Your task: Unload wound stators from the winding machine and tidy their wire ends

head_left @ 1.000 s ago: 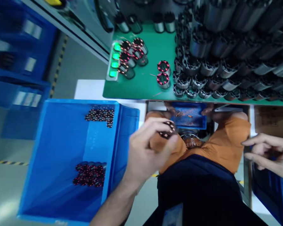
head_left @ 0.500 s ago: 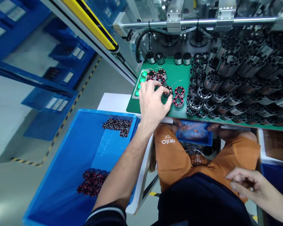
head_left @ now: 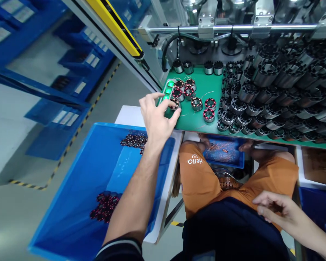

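My left hand (head_left: 157, 117) is closed at the left end of the green work surface (head_left: 188, 125), thumb and fingers around a wound motor stator (head_left: 174, 104) that they partly cover. Just right of it stands another stator with copper-coloured windings (head_left: 197, 104) and a loose wire end. Two red-wound stators (head_left: 209, 115) sit beyond that one, and several more (head_left: 189, 92) cluster behind my fingertips. Over my right thigh rests my right hand (head_left: 274, 208), loosely curled, a gap between thumb and fingers and nothing visible in it.
Many stacked bare stator cores (head_left: 260, 98) fill the right of the surface. Green lit buttons (head_left: 168, 91) line its left edge. A blue bin (head_left: 78, 188) with wound stators stands at my left. A metal bar (head_left: 233, 29) crosses the machine behind.
My left hand has let go of the copper-coloured stator with the loose wire and moved left onto another stator. My right hand stays over my thigh. The view has shifted slightly.
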`<state>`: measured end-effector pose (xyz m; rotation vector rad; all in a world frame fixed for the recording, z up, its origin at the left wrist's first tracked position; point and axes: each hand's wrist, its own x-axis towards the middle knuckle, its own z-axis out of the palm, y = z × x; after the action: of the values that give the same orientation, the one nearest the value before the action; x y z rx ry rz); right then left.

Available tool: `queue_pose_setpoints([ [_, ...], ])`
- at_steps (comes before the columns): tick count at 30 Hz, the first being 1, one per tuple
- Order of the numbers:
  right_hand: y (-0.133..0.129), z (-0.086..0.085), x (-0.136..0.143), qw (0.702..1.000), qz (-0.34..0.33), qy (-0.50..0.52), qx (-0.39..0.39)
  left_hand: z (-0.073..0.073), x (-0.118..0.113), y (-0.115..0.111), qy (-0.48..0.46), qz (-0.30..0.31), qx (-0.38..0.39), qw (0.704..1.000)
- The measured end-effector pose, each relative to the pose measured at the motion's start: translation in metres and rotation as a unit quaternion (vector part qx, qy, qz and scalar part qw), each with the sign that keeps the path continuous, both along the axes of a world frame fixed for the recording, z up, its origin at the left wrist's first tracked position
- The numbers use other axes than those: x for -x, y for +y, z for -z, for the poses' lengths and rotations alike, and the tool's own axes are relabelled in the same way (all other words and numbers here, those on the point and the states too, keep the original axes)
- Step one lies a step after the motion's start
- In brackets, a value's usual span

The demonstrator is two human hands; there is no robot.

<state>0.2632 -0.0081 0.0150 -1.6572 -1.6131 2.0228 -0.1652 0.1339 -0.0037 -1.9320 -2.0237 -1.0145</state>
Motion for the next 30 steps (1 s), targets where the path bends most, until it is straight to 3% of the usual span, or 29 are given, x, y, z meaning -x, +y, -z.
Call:
queue_pose_setpoints([
  [3, 0.005, -0.010, 0.003, 1.000, 0.001, 0.013, -0.027, -0.025, -0.032, -0.030, -0.073, 0.046, -0.030, 0.996],
  [7, 0.015, -0.026, 0.023, 0.989, 0.073, 0.098, -0.086, -0.061, -0.096, -0.090, -0.178, 0.120, -0.046, 0.976],
  [9, 0.021, -0.034, 0.041, 0.966, 0.130, 0.185, -0.124, -0.070, -0.121, -0.111, -0.165, 0.157, -0.035, 0.973],
  [12, 0.029, -0.040, 0.066, 0.954, 0.125, 0.241, -0.124, -0.068, -0.142, -0.128, -0.165, 0.206, 0.011, 0.965],
  [16, 0.028, -0.040, 0.078, 0.959, 0.092, 0.253, -0.086, -0.055, -0.156, -0.135, -0.180, 0.240, 0.038, 0.953],
  [20, 0.025, -0.033, 0.070, 0.945, 0.117, 0.304, -0.035, -0.047, -0.163, -0.135, -0.180, 0.270, -0.016, 0.946],
  [23, 0.026, -0.031, 0.061, 0.939, 0.134, 0.317, -0.015, -0.043, -0.159, -0.134, -0.192, 0.298, 0.009, 0.935],
  [27, 0.028, -0.037, 0.053, 0.948, 0.134, 0.288, -0.027, -0.044, -0.144, -0.136, -0.092, 0.324, -0.053, 0.940],
  [30, 0.028, -0.042, 0.052, 0.953, 0.125, 0.274, -0.024, -0.053, -0.137, -0.135, -0.006, 0.381, -0.098, 0.919],
])
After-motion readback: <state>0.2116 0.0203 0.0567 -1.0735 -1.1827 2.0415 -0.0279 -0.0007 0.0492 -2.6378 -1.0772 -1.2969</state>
